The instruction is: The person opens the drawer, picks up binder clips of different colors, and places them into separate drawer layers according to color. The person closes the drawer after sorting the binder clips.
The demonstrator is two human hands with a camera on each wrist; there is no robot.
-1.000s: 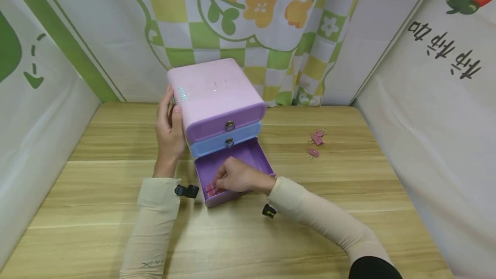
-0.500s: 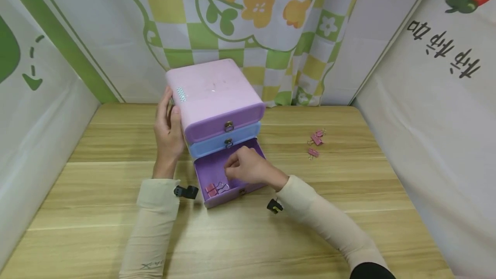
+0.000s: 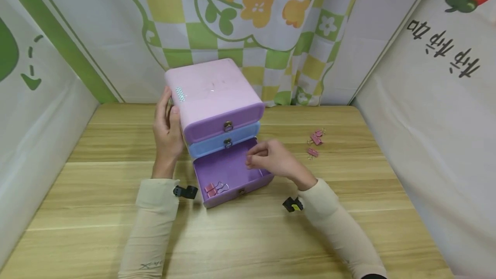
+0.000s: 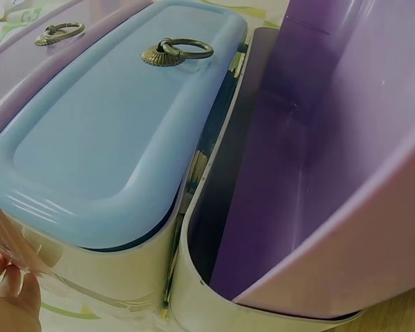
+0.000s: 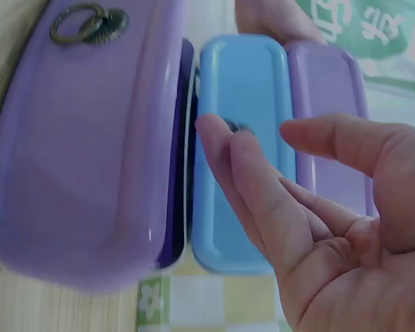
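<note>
A small three-drawer cabinet (image 3: 215,91) with a pink top stands on the table, its bottom purple drawer (image 3: 232,169) pulled out. In that drawer's front left corner lies a pink binder clip (image 3: 211,189) with silver wire handles. My left hand (image 3: 167,134) rests along the cabinet's left side, fingers fairly straight; its fingertips show at the lower left of the left wrist view. My right hand (image 3: 277,158) hovers over the drawer's right end. In the right wrist view its thumb and fingers stand apart with nothing between them.
Several pink binder clips (image 3: 315,140) lie on the wooden table (image 3: 348,193) to the right of the cabinet. The blue middle drawer (image 3: 224,139) and the purple top drawer (image 3: 224,122) are closed, each with a ring pull. A checked curtain (image 3: 248,42) hangs behind.
My right hand has moved from the binder clip in the drawer's left corner to the right and up, leaving the clip there. My left hand stays against the cabinet.
</note>
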